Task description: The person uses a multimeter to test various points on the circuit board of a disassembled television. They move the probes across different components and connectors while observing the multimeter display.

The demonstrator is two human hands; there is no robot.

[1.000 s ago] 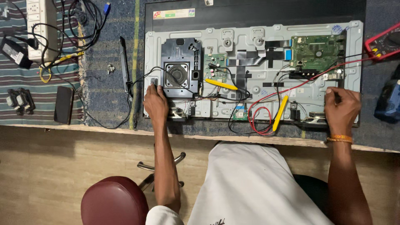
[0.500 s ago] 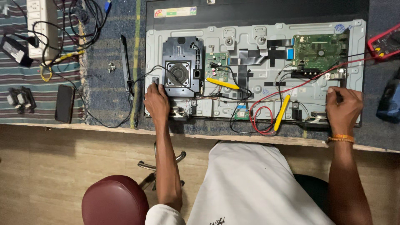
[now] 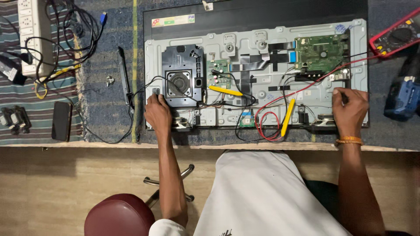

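Opened flat-panel chassis (image 3: 256,74) lying back-side up on a carpeted bench (image 3: 105,105), seen from above. The rear cover is already off, so the metal frame, the black speaker module (image 3: 183,76), a small green board (image 3: 218,73) and the larger main board (image 3: 321,53) are all exposed; the boards, ribbon cables and wiring are still mounted, which suggests that the work inside is at an early or middle stage. Two yellow probes (image 3: 225,91) rest on the chassis, their red and black leads running to a red multimeter (image 3: 396,37) at the upper right; neither probe is held. The left hand (image 3: 157,112) reaches to the lower left corner of the chassis, fingers curled around a small black connector (image 3: 156,92) beside the speaker module. The right hand (image 3: 349,109) sits at the lower right edge, fingers closed on a thin dark object, perhaps a tool or a lead; which it is cannot be told. Both forearms extend straight forward from the body. A power strip (image 3: 30,35), a phone (image 3: 61,121) and a blue drill (image 3: 402,98) lie apart at the sides.
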